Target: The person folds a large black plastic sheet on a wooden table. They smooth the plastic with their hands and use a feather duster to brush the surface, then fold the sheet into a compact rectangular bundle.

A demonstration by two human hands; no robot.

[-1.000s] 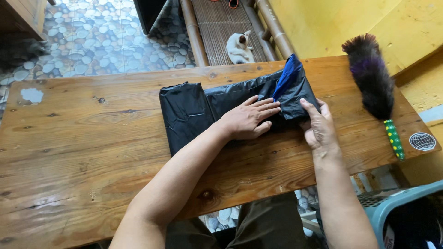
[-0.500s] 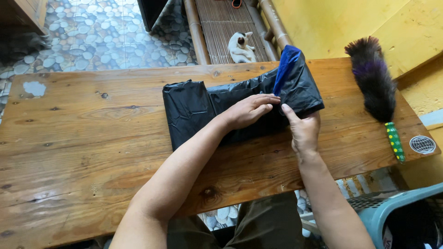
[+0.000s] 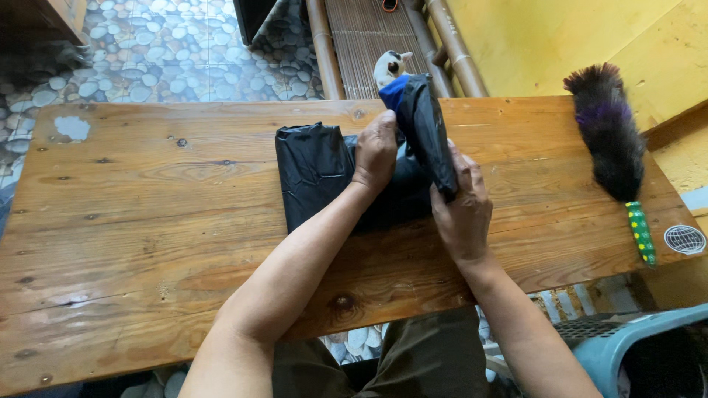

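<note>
Black garment (image 3: 313, 173) lies flat mid wooden table (image 3: 147, 243), its right part lifted; left of it only bare planks with a pale patch (image 3: 71, 127) near the far left corner. Left hand (image 3: 376, 151) presses on the garment's middle, fingers curled down on the cloth, and just right of it the right hand (image 3: 463, 210) has fingers closed around the raised fold, blue lining (image 3: 393, 90) at its top. Well right of the garment a feather duster (image 3: 608, 133) with a green dotted handle and a round sticker (image 3: 684, 239) at the table edge; beyond it a cat (image 3: 389, 66) on a slatted bench, pebble floor, yellow wall, blue basket (image 3: 634, 346) below right.
</note>
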